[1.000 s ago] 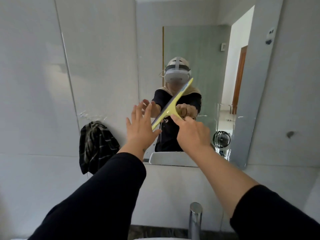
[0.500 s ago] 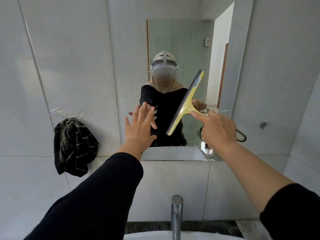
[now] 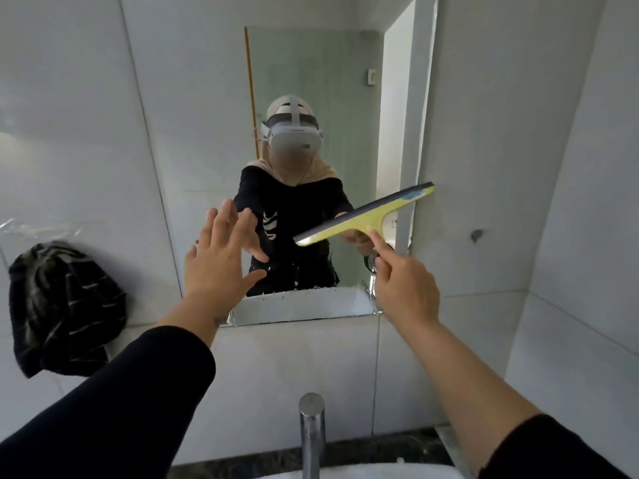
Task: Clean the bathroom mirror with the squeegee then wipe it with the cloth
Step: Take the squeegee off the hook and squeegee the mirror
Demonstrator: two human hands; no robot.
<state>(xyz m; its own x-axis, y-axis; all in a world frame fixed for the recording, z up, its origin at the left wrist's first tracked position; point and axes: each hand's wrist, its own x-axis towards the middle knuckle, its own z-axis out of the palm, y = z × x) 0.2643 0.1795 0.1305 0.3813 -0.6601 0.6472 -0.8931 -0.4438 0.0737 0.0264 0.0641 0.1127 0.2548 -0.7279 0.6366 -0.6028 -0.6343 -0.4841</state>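
The bathroom mirror [image 3: 193, 98] hangs on the tiled wall straight ahead and reflects a person in a headset. My right hand [image 3: 404, 288] grips the handle of a yellow squeegee [image 3: 366, 216], with the index finger stretched along the handle. Its dark blade lies almost level against the lower right part of the glass, the right end a little higher. My left hand [image 3: 218, 261] is raised in front of the lower middle of the mirror, fingers spread, holding nothing. A dark striped cloth [image 3: 62, 305] hangs on the wall to the left of the mirror.
A chrome tap [image 3: 311, 430] rises at the bottom centre, with the white basin rim [image 3: 363, 473] just below it. A dark stone counter strip [image 3: 242, 461] runs behind the tap. A side wall [image 3: 587, 202] closes in on the right.
My right hand has carried the squeegee rightward and turned it from steeply tilted to nearly level. The left hand stays raised and spread. The view has shifted right and down.
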